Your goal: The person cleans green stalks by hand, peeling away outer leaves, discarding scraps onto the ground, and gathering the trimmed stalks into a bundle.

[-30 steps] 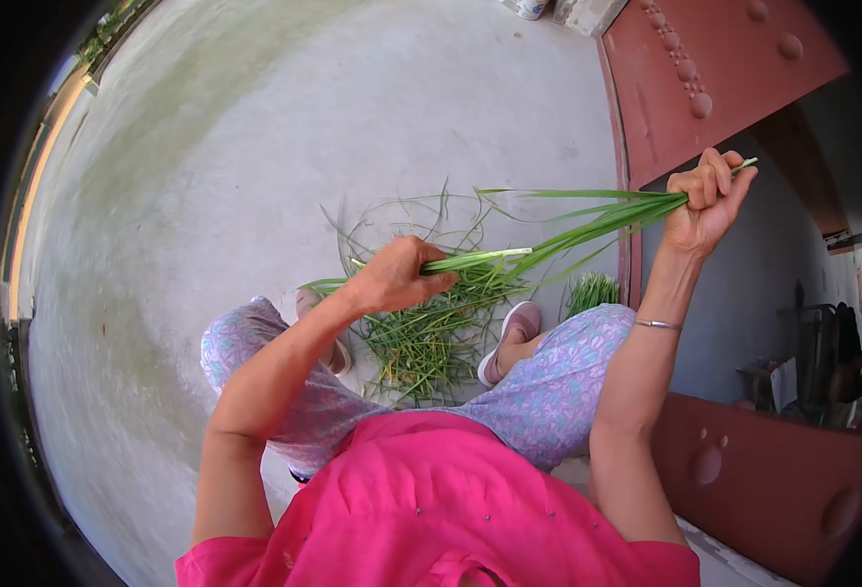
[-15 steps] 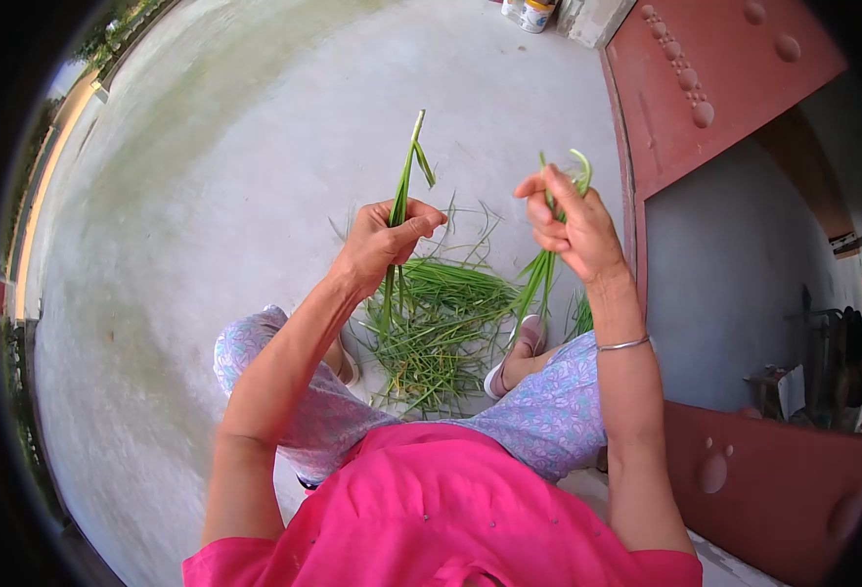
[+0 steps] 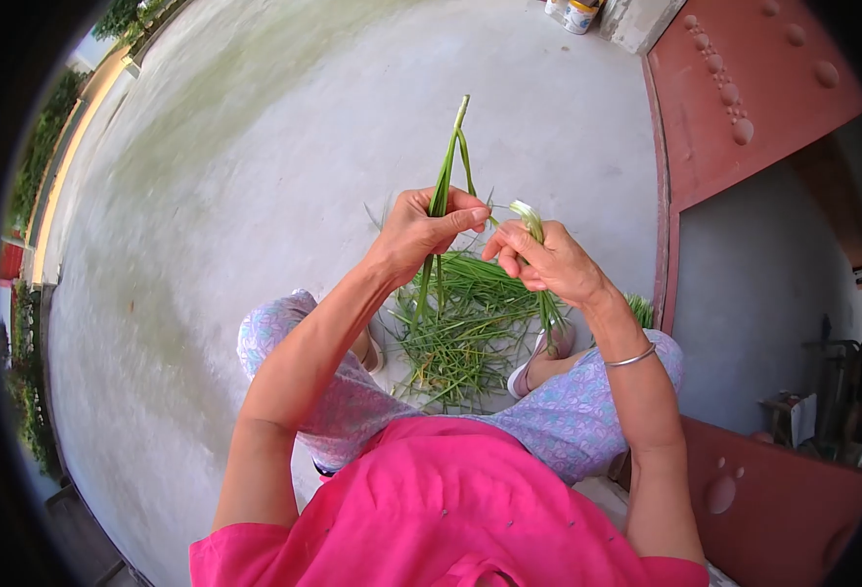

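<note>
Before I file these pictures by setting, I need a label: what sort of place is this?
Probably a household's outdoor yard: there is a broad concrete floor, a red door with round bumps, and greenery at the view's left edge.

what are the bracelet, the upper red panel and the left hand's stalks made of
Bracelet: probably polished metal, silvery with a glint. Red panel: perhaps painted metal, satin, judging by even colour and raised round bosses. Stalks: fresh plant, smooth, green blades paling at the tip.
</note>
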Demonstrator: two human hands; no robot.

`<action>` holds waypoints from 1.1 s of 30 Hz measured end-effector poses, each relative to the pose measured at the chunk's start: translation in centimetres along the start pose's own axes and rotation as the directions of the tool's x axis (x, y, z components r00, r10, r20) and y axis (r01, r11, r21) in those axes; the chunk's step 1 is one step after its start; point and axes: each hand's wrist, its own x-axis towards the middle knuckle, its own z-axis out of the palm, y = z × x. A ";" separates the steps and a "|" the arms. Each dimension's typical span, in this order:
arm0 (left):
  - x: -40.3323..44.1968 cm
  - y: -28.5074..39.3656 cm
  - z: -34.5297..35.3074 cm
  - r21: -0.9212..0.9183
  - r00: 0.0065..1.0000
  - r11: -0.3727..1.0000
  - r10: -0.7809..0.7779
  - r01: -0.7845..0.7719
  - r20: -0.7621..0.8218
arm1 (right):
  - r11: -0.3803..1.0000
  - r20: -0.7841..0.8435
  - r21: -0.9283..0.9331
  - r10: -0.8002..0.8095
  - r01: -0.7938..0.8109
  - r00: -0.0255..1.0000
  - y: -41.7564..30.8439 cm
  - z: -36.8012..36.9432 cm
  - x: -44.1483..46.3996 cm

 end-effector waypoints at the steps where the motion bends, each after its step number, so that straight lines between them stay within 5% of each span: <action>1: 0.0 0.0 0.0 -0.007 1.000 1.000 -0.005 0.005 0.000 | 1.000 0.008 0.003 0.013 -0.013 1.000 0.1 -0.1 0.1; 9: 0.1 -1.1 -0.6 0.020 0.991 1.000 -0.002 -0.001 0.137 | 0.997 0.050 -0.058 0.057 -0.054 0.997 1.0 0.7 0.5; 16: 0.3 -1.0 -0.7 -0.053 0.996 0.999 0.011 -0.007 0.086 | 0.978 -0.035 -0.203 -0.061 0.053 0.998 -0.1 -0.1 0.4; 26: 0.4 -1.3 -1.1 -0.246 0.962 0.958 -0.079 0.146 0.261 | 0.983 -0.316 0.102 -0.115 0.154 0.942 -1.4 -2.5 -0.1; 33: 0.0 -1.1 -0.4 -0.273 0.901 0.930 -0.114 0.245 0.418 | 0.950 -0.443 0.076 -0.240 0.303 0.864 -0.9 -2.4 0.3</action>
